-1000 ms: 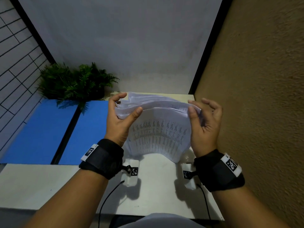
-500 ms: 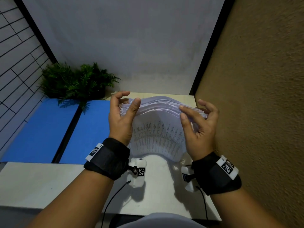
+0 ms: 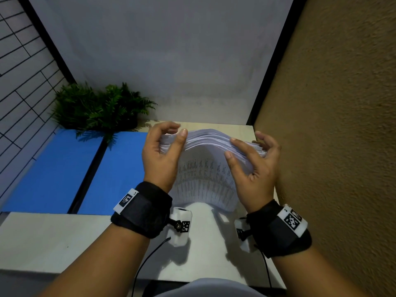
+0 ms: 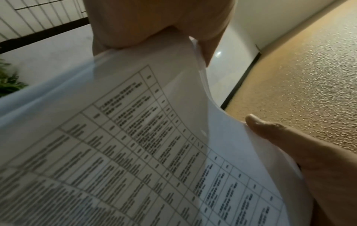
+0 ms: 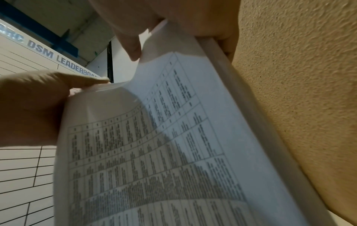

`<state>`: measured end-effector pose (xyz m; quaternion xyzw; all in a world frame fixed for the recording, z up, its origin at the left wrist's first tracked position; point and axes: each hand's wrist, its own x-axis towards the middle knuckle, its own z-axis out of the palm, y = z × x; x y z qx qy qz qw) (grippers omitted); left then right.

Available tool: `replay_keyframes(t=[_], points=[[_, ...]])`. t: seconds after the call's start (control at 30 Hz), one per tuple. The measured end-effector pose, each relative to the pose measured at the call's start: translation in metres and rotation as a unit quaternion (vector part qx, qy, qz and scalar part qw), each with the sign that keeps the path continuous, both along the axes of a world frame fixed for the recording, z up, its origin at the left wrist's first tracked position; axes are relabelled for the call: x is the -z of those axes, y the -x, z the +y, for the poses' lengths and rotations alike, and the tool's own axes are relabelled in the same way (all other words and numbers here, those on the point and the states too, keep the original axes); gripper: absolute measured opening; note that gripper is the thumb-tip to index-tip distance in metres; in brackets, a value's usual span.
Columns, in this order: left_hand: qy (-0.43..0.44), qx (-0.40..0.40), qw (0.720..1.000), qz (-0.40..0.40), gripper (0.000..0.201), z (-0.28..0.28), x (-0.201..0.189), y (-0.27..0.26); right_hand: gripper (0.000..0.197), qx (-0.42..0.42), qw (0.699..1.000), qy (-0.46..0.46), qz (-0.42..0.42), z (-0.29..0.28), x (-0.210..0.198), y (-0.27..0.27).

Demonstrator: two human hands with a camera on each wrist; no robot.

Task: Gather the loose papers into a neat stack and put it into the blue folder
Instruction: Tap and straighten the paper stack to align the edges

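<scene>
The step in hand looks like squaring up: the papers [image 3: 205,168] stand on their lower edge on the tabletop [image 3: 64,239], right of centre, between both hands. The left hand [image 3: 159,155] pinches the top left corner, thumb on the near face and fingers curled over the far side, so its grip is clamped on the sheets. The right hand [image 3: 255,166] holds the top right corner, thumb and forefinger lying on the near face and the other fingers loosely behind.

The top edges are fanned and stepped, and the bundle bows up in the middle, so it is not yet neat. The printed table faces the person. The long axis seems to run left to right, the sheets rising from the tabletop and leaning.

The folder [image 3: 64,168] lies open and flat at the left, just beside the papers. Next, I judge, comes tapping the edges flush, then tipping the stack flat and carrying it left onto the folder.
</scene>
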<state>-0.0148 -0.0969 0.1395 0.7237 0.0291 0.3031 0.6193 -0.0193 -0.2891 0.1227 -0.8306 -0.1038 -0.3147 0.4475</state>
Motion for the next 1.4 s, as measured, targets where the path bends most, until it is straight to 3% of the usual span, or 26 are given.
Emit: replay_keyframes(t=[0.17, 0.37, 0.47, 0.57, 0.67, 0.73, 0.9, 1.0, 1.1, 1.2, 1.4], points=[[-0.004, -0.03, 0.999, 0.013, 0.006, 0.006, 0.003, -0.006, 0.038, 0.004, 1.0, -0.019, 0.011, -0.002, 0.001, -0.001], [0.123, -0.002, 0.992, 0.041, 0.011, 0.007, 0.006, -0.008, 0.038, 0.002, 0.999, -0.035, 0.022, 0.0, 0.002, -0.005], [0.077, -0.01, 0.996, 0.044, 0.021, 0.003, 0.007, -0.006, 0.037, -0.009, 0.999, -0.045, 0.019, 0.001, 0.005, -0.005], [0.112, -0.025, 0.991, 0.063, 0.012, 0.007, 0.01, -0.009, 0.04, -0.013, 0.992, -0.115, 0.056, 0.0, 0.003, -0.008], [0.144, 0.002, 0.987, 0.074, 0.008, 0.008, 0.008, -0.01, 0.043, -0.029, 0.991, -0.114, 0.07, 0.0, 0.001, -0.007], [0.146, 0.026, 0.986, 0.07, 0.019, 0.005, 0.007, -0.008, 0.041, -0.031, 0.991, -0.106, 0.073, -0.001, 0.003, -0.007], [0.102, 0.1, 0.988, 0.064, 0.092, 0.008, 0.017, -0.003, 0.041, -0.022, 0.99, -0.126, 0.067, 0.002, 0.001, -0.012], [0.104, 0.127, 0.985, 0.058, 0.114, 0.012, 0.022, -0.001, 0.036, -0.037, 0.99, -0.119, 0.062, 0.001, 0.002, -0.015], [0.119, 0.137, 0.98, 0.078, 0.118, 0.013, 0.028, -0.001, 0.043, -0.024, 0.981, -0.164, 0.1, -0.003, 0.002, -0.022], [0.102, 0.137, 0.981, 0.094, 0.108, 0.012, 0.032, -0.004, 0.039, -0.045, 0.989, -0.113, 0.082, -0.001, 0.001, -0.021], [0.097, 0.143, 0.976, 0.131, 0.099, 0.014, 0.041, -0.009, 0.036, -0.018, 0.987, -0.121, 0.103, -0.005, -0.001, -0.025]])
